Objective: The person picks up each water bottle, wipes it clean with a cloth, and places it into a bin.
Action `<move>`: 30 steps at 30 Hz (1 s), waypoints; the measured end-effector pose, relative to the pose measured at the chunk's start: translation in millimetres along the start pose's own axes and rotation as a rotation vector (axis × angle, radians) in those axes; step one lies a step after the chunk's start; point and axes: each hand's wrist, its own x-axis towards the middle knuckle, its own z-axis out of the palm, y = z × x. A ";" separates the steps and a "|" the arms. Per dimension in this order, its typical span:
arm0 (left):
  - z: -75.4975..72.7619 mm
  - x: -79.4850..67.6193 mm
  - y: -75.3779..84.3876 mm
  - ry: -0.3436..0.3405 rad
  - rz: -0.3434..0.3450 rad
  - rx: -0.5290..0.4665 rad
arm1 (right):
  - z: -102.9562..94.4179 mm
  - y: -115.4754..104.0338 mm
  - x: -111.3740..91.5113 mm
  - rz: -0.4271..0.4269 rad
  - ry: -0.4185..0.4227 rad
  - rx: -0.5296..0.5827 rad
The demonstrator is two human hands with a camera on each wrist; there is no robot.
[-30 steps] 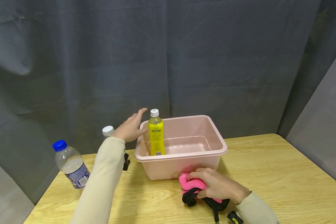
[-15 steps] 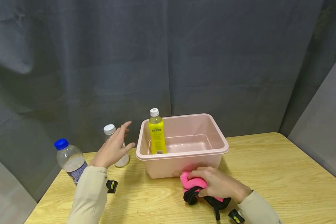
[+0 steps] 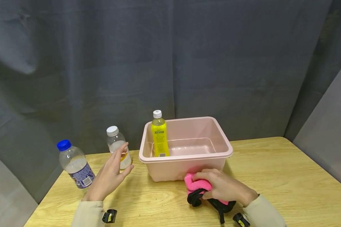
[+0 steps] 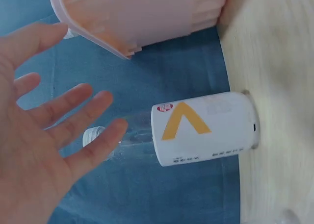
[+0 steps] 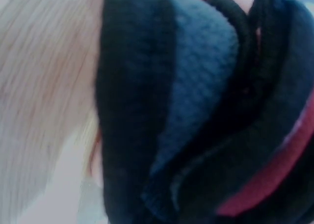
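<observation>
Right hand [image 3: 225, 187]: cloth [image 3: 202, 184] gripped.
Left hand [image 3: 110, 177]: spread, empty.
White bottle [image 4: 208, 131]: if brushed, could be toppled near table's [image 3: 156, 205] back edge.

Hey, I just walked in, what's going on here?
A person's right-hand grip holds a pink-and-black fleecy cloth in front of a pale pink rectangular plastic tub. The left-hand grip is open near a white-capped clear plastic bottle. A yellow plastic bottle is in the tub, and a blue-capped clear plastic bottle is on the wooden table.
</observation>
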 end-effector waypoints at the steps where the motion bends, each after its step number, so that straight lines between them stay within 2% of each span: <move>1: 0.5 -1.9 -0.6 0.004 -0.001 -0.004 | -0.4 0.0 0.0 0.000 -0.001 -0.001; 9: 3.2 -13.7 -2.8 0.013 -0.015 0.008 | 1.1 0.3 2.0 -0.030 0.007 -0.002; 21: -17.8 -16.2 2.6 0.126 0.039 0.063 | 0.0 -0.4 -0.3 0.002 -0.004 -0.014; 24: -21.7 -16.5 3.8 0.195 0.101 0.082 | 0.7 0.5 -1.1 0.001 -0.003 -0.012; 27: -28.7 -15.5 3.6 0.308 0.195 0.101 | 0.9 1.3 -1.1 0.000 0.001 -0.006; 30: -38.4 -16.1 1.0 0.425 0.250 0.138 | 1.0 2.1 -0.2 -0.008 0.002 -0.005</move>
